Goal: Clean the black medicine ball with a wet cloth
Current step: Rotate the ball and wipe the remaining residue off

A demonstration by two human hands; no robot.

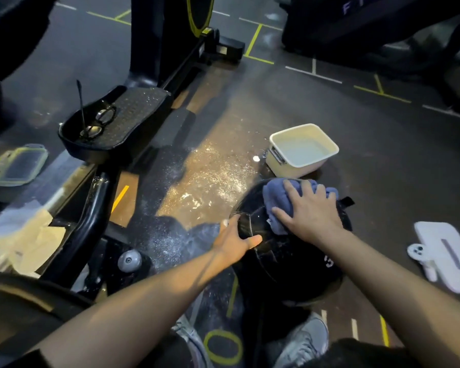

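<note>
The right hand (311, 213) presses the cloth (279, 200) flat-fingered on the ball (282, 258). The left hand (235, 240), open, steadies its side. Best to wipe firmly, turning the ball beneath.

Left hand (237, 239): arm extended, palm against left flank of the medicine ball (284, 251), thumb splayed. Right hand (308, 211): fingers spread flat atop ball, pressing down.

Hands (310, 213) and cloth (276, 197) on ball (284, 258)
</note>
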